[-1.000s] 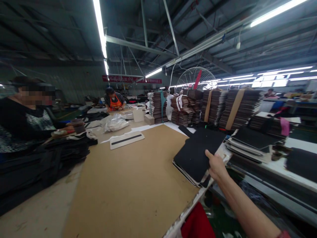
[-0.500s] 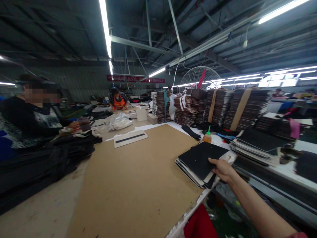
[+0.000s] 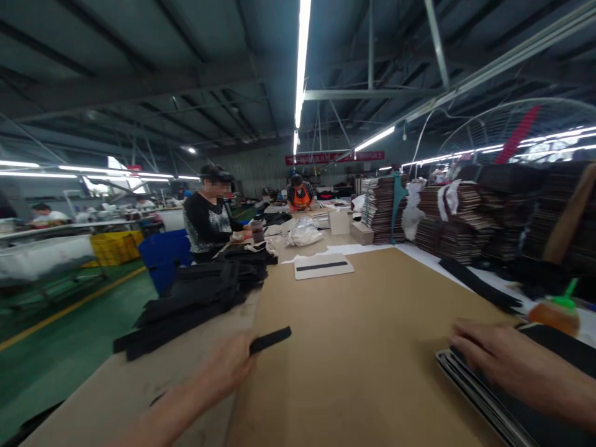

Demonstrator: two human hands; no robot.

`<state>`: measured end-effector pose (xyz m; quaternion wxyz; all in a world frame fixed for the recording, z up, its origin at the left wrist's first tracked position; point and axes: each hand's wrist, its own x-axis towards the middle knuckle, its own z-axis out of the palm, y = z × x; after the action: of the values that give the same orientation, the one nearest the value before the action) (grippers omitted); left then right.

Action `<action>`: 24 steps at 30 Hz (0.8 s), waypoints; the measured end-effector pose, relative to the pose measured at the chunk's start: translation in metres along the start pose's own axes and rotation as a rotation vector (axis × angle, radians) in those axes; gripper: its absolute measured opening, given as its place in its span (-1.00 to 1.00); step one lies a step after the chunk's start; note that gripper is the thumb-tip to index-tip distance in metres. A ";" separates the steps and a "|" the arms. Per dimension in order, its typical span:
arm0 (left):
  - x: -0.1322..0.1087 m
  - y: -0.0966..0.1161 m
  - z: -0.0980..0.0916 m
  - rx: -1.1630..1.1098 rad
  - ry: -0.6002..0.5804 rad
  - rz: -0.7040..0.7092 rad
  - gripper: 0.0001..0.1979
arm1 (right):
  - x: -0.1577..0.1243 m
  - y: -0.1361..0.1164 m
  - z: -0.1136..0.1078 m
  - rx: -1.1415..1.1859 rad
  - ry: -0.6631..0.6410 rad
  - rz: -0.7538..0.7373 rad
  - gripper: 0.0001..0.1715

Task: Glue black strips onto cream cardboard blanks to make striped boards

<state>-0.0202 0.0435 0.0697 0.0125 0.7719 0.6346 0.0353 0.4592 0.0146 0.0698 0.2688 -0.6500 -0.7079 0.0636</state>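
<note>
My left hand [image 3: 228, 366] is closed around a narrow black strip [image 3: 270, 339] and holds it just above the brown board [image 3: 354, 335] that covers the table. My right hand [image 3: 498, 359] lies flat, fingers stretched out, on top of a stack of black sheets [image 3: 512, 403] at the right near edge of the board. An orange glue bottle with a green cap [image 3: 556, 310] stands just behind that stack.
A pile of black strips [image 3: 200, 298] lies on the left of the table, where a person in a dark top [image 3: 207, 217] works. A white panel with a black stripe [image 3: 323, 266] lies further back. Bundled stacks [image 3: 447, 217] line the right side. Another person in orange [image 3: 300, 194] sits far behind.
The view has swung left. My right hand went from gripping the edge of the black sheet stack to lying flat on it. My left hand came into view holding a black strip.
</note>
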 end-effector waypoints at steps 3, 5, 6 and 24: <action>0.064 0.006 0.004 0.059 0.052 0.000 -0.76 | 0.070 -0.045 0.029 -0.080 -0.275 -0.130 -0.76; 0.105 0.006 0.014 0.076 0.066 0.006 -0.76 | 0.118 -0.055 0.058 -0.112 -0.292 -0.157 -0.77; 0.124 0.005 0.020 0.081 0.070 0.009 -0.78 | 0.141 -0.054 0.074 -0.117 -0.284 -0.150 -0.76; 0.340 0.006 0.092 -0.045 0.197 -0.237 -0.69 | 0.358 0.004 0.260 -0.126 -0.051 0.197 -0.57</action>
<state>0.0580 0.3784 -0.0089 -0.0285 0.6840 0.7184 0.1235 0.3388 0.4247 -0.0460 0.2017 -0.7303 -0.6497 0.0616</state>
